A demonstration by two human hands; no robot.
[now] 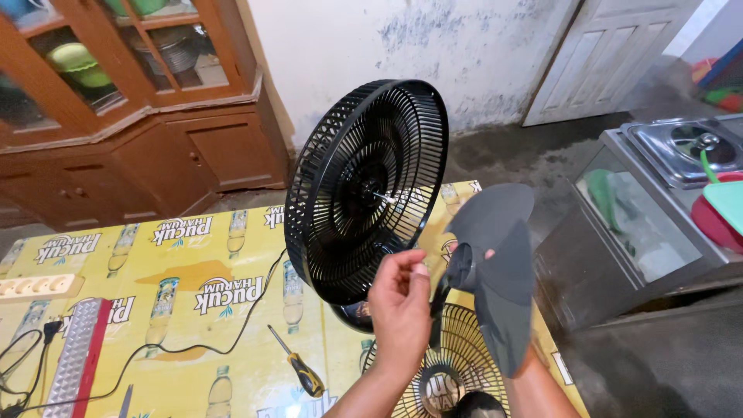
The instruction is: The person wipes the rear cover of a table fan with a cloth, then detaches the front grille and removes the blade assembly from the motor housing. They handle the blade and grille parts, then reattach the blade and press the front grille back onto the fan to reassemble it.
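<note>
Covering the table: a glossy yellow printed advertising sheet (178, 271), patterned with repeated bottle pictures and white-and-dark logo panels. Low near the bottom edge: a round label on the front grille hub (439, 387).

Rear grille (364, 186) and fan blade (495, 271) crowd hands.

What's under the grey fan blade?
Under the grey fan blade lies a black wire grille on the yellow table. The right hand is mostly hidden behind the blade.
</note>
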